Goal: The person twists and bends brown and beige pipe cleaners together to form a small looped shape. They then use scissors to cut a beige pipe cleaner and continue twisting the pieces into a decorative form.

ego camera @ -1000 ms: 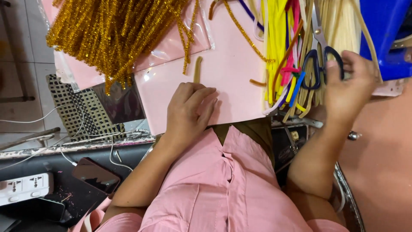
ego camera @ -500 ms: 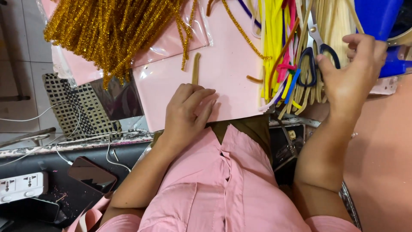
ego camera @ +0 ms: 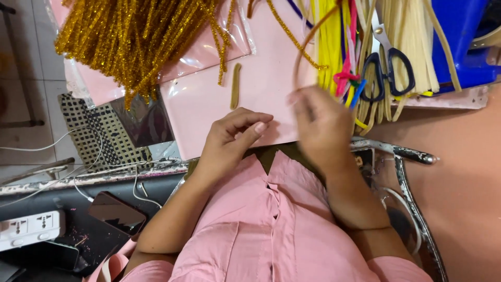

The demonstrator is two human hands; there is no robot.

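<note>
Pink tabletop (ego camera: 271, 68): your left hand (ego camera: 232, 138) rests loosely curled; at 3 o'clock, your blurred right hand (ego camera: 321, 125) pinches a tan pipe cleaner (ego camera: 308, 44).

Glittery, fuzzy gold tinsel pipe cleaners (ego camera: 135, 42) lie on glossy clear plastic film (ego camera: 209, 52) over a smooth, matt pink paper sheet (ego camera: 261, 94), beside scissors (ego camera: 389, 65) with shiny metal blades and glossy black plastic handles, a glossy blue plastic container (ego camera: 462, 42), and the soft pink cloth shirt (ego camera: 266, 235).
</note>
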